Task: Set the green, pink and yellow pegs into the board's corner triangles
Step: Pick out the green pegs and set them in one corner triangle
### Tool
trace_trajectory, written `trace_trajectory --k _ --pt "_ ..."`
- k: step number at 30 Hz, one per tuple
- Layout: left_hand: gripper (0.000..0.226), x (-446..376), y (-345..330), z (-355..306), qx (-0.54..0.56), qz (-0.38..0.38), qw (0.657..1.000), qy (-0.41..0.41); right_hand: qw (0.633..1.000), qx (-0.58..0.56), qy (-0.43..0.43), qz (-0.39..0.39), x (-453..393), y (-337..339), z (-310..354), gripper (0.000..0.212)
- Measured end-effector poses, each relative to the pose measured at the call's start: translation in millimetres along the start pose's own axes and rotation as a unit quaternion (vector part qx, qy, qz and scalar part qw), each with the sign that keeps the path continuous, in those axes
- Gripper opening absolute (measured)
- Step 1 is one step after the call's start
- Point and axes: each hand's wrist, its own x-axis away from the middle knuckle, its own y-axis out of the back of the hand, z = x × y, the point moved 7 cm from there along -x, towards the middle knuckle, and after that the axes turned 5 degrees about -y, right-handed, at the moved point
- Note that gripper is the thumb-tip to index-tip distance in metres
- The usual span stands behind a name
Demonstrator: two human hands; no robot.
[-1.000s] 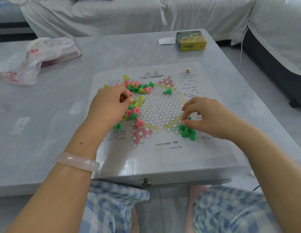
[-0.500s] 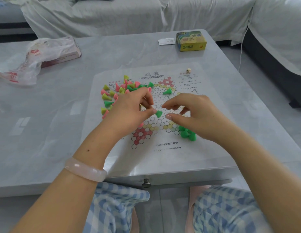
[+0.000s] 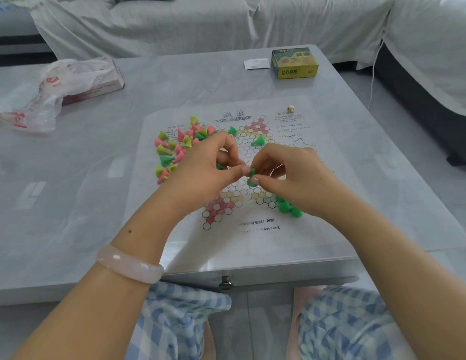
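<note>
- Green peg (image 3: 251, 175) sits pinched between both hands above the middle of the board (image 3: 255, 162), head view only. I'd flag a drop here: two hands on one small cone mid-handover, a slip sends it rolling across the printed holes.
- Second risk, my guess: either forearm could knock the cluster of placed green pegs (image 3: 289, 207) standing at the near-right corner triangle, just under the right wrist.
- Third: loose pile of mixed pegs (image 3: 180, 146) lies on the board's far-left side, close beside the left hand, so a sweep could scatter them onto the table (image 3: 70, 203).
- Left hand (image 3: 208, 167): fingers curled, thumb and forefinger tips pinching the peg's upper end. Looks like something green also tucked in the palm, can't tell what.
- Right hand (image 3: 286, 175): fingers curled, thumb and forefinger nipping the peg's wide base.
- One stray green peg (image 3: 258, 141) lies tipped over on the far part of the board.
- Pink and yellow triangles look unfilled from what I see.
</note>
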Motion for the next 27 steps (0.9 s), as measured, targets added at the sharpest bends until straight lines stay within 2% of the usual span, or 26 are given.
trace_trajectory --k 3,6,8,11,17,21,27 --pt "0.011 -1 11 5 -0.002 0.005 1.0 0.008 1.0 -0.009 -0.004 -0.018 0 5 0 0.009" --pt "0.003 -4 26 19 -0.185 0.016 0.983 0.002 0.999 -0.023 -0.02 -0.035 0 12 -5 0.008" --pt "0.012 -5 29 31 -0.299 0.04 0.953 0.005 0.998 -0.027 -0.026 -0.045 1 16 -8 0.009" --pt "0.019 -8 23 41 -0.357 0.07 0.931 0.006 0.998 -0.027 -0.03 -0.052 1 18 -9 0.008" --pt "0.012 -13 24 42 -0.38 0.046 0.924 0.002 0.998 -0.006 -0.031 -0.048 2 22 -13 0.007" --pt "0.01 -12 28 40 -0.348 0.022 0.937 0.01 0.996 0.083 -0.02 0.004 1 14 -15 0.008" --pt "0.003 -9 36 33 -0.297 -0.028 0.954 0.009 0.986 0.15 -0.024 0.067 2 1 -20 0.004"
